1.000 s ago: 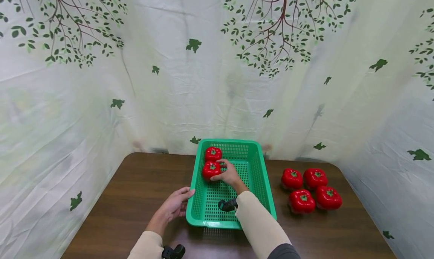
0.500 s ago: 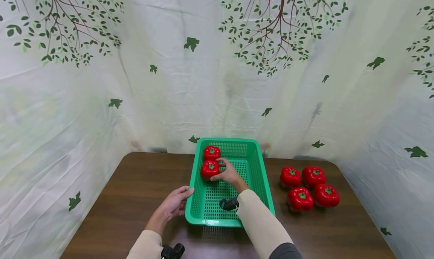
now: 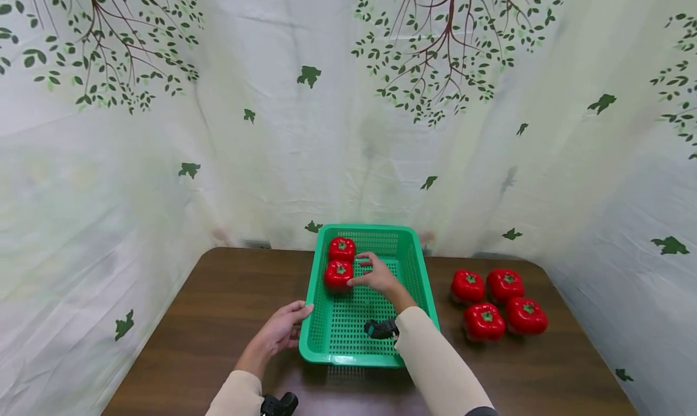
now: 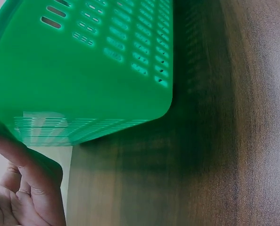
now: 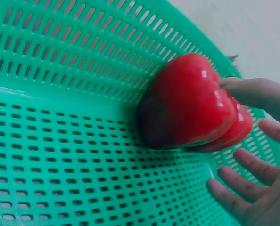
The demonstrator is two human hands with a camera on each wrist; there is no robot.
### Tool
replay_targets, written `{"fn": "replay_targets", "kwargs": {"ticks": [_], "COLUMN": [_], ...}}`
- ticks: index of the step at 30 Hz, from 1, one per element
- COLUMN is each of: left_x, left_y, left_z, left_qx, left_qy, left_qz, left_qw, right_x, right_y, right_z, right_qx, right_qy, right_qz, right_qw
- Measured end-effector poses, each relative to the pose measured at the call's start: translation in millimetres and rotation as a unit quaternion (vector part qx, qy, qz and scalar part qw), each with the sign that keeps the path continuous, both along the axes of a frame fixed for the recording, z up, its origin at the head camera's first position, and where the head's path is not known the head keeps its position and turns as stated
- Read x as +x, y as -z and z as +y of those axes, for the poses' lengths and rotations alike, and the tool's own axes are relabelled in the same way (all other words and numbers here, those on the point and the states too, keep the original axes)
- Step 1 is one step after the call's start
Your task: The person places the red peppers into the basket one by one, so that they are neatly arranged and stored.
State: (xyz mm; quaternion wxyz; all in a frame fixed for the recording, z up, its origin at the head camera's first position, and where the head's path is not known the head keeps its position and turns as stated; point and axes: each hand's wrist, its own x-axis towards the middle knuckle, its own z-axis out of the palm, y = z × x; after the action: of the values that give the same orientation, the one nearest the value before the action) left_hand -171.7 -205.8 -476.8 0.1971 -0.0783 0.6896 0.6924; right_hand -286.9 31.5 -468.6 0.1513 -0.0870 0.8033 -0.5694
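Observation:
A green plastic basket (image 3: 348,360) with slotted walls stands on the table. Inside it, along the left wall, two red bell peppers sit one behind the other: the far pepper (image 3: 342,248) and the near pepper (image 3: 338,275). My right hand (image 3: 378,278) is over the basket just right of the near pepper, fingers spread apart. In the right wrist view its thumb (image 5: 255,92) overlaps the pepper's top while the other fingers hold nothing. At the basket's left side my left hand (image 3: 280,328) grips the rim, thumb on top and fingers lower down.
Several more red bell peppers (image 3: 484,322) are grouped on the brown table (image 3: 218,319) to the right of the basket. A pale curtain (image 3: 348,132) printed with leaves hangs behind the table and along both sides.
My right hand has let go of the near pepper, its fingers spreading and drawing back to the right. The pepper stays in the basket. My left hand has kept its place on the rim.

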Motion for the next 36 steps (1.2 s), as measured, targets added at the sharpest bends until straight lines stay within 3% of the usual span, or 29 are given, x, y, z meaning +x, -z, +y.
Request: {"fn": "replay_targets", "kwargs": {"ticks": [8, 14, 19, 26, 36], "left_x": [-1.7, -1.4, -0.7, -0.7, -1.5], "left_y": [1.1, 0.5, 1.0, 1.3, 0.3], "left_z": [1.3, -2.1, -0.9, 0.6, 2.7], "left_qx": [-0.003, 0.003, 0.004, 0.001, 0.000], "left_qy": [-0.003, 0.002, 0.002, -0.001, 0.002], "left_qz": [-0.003, -0.001, 0.000, -0.002, -0.004], "left_qw": [1.0000, 1.0000, 1.0000, 1.0000, 1.0000], "right_x": [5.8, 17.9, 28.2, 37.7, 55.9], "right_y": [-7.4, -23.6, -34.0, -35.0, -29.2], "right_z": [23, 35, 49, 70, 106], "right_qx": [-0.006, -0.019, -0.033, -0.066, -0.074], "right_qy": [0.005, -0.006, -0.027, -0.029, 0.001], "right_qz": [-0.001, 0.008, 0.046, 0.073, 0.124], "right_qw": [1.0000, 0.9998, 0.9980, 0.9948, 0.9895]}}
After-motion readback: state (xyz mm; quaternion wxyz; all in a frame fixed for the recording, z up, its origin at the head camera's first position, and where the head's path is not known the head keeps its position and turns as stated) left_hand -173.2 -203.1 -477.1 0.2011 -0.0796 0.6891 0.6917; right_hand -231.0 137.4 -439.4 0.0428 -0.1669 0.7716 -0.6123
